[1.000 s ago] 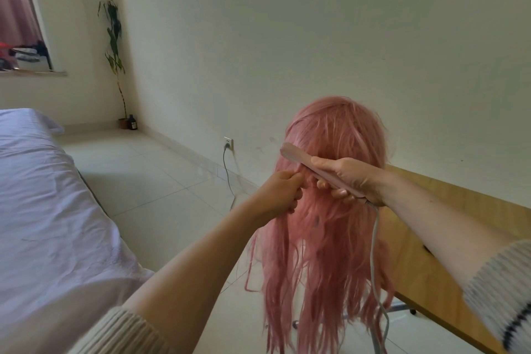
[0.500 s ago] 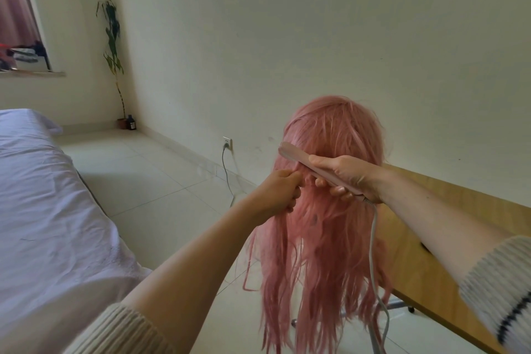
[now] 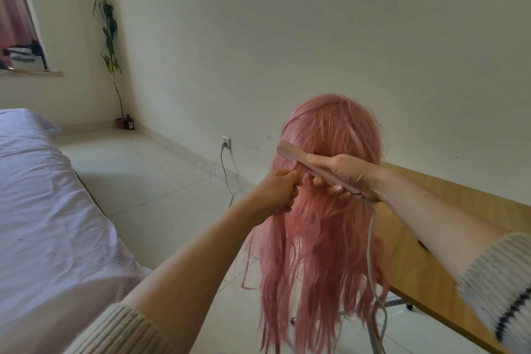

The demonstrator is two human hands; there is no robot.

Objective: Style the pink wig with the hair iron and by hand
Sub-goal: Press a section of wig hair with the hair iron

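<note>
Left hand (image 3: 280, 191) curled, pinching a lock of the pink wig (image 3: 324, 210). Right hand (image 3: 346, 174) wrapped round the hair iron (image 3: 304, 162) — pressed against the hair, beside the worktop (image 3: 459, 210).

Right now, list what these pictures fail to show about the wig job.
All from the head view:
- What holds the wig up: hair covers it.
- Whether the iron clamps any hair: the right hand and hair hide its plates.
- How much hair the left hand pinches: its curled fingers cover the strand.
- The cord end: cut off by the bottom edge.
- The bottle label: too small.
</note>
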